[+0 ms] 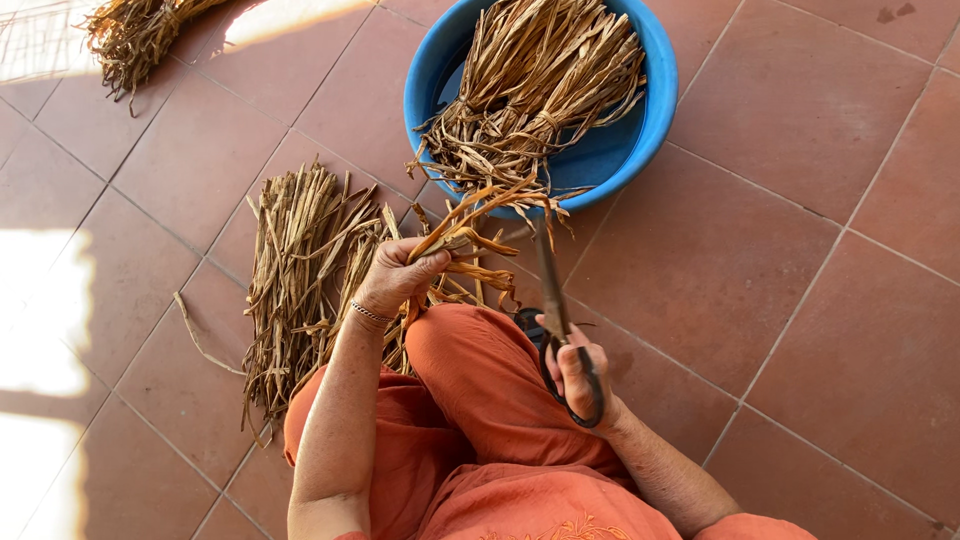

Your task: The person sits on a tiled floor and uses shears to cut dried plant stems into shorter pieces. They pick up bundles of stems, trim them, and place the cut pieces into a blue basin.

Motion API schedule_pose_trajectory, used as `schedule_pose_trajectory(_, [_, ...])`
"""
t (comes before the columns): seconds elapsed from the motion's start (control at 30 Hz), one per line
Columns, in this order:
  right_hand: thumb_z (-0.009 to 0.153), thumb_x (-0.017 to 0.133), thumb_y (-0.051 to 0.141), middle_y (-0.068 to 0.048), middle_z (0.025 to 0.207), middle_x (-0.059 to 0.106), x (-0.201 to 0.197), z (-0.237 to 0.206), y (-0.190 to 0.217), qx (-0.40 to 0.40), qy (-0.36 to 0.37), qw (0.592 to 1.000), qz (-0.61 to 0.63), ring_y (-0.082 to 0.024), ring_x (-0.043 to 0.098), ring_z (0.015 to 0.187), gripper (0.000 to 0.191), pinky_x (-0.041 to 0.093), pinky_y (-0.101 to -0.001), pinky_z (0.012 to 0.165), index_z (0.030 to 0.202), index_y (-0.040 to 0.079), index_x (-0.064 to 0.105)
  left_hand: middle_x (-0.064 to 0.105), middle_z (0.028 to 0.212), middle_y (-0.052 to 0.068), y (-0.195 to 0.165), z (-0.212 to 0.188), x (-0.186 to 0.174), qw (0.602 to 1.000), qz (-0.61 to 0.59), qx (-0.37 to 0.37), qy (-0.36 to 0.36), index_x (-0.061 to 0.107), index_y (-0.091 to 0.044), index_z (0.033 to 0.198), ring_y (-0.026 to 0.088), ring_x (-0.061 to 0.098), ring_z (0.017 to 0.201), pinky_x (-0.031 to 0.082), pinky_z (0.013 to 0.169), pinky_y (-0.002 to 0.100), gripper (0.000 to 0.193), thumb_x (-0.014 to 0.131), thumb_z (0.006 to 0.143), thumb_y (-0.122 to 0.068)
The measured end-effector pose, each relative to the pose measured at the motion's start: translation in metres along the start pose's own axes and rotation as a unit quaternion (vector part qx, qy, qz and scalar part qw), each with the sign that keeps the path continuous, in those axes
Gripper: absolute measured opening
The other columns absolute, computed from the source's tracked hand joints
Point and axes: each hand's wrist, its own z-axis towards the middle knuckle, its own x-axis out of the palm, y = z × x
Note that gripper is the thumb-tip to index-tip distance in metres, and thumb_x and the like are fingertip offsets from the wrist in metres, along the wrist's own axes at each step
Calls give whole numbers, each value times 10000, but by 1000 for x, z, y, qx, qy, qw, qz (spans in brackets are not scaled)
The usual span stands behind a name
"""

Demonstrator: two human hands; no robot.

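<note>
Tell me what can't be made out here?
Head view only:
- Left hand: palm hidden by gripped dried strips.
- Scissors: handles covered by right hand.
- Blue basin: top cut off; contents beneath its strips hidden.
- Far bundle: cut off, sun-glared.

Blue basin (640, 120); tan-brown dried strips (300, 260); orange trousers (480, 400); terracotta floor tiles (800, 250).

The floor (800, 150) is laid with large reddish-brown square tiles, separated by pale grout lines running diagonally. Bright patches of sunlight (45, 310) are cast on the tiles well left of the grip, and another is seen far above it.
</note>
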Motion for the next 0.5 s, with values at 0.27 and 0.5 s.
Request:
schedule_pose_trajectory(0.27, [1025,451,638,34,745,495,-43,-7,-21,32,-40,995,-84,-36,462,578,792,408,-203,464,1482,-8,471,539,644,-95,-1,4,-12,999,-37,28,-4,783,-38,1050,15,400,528,293,457,208,197,754,966,-214])
schedule_pose_trajectory(0.5, [889,585,712,-11,854,526,-63,25,-13,-81,-106,844,-520,-127,535,712,865,414,-331,615,1429,36,564,554,639,-86,-13,-4,-10,999,-12,37,5,788,-32,1073,27,427,542,329,483,210,203,759,967,-203])
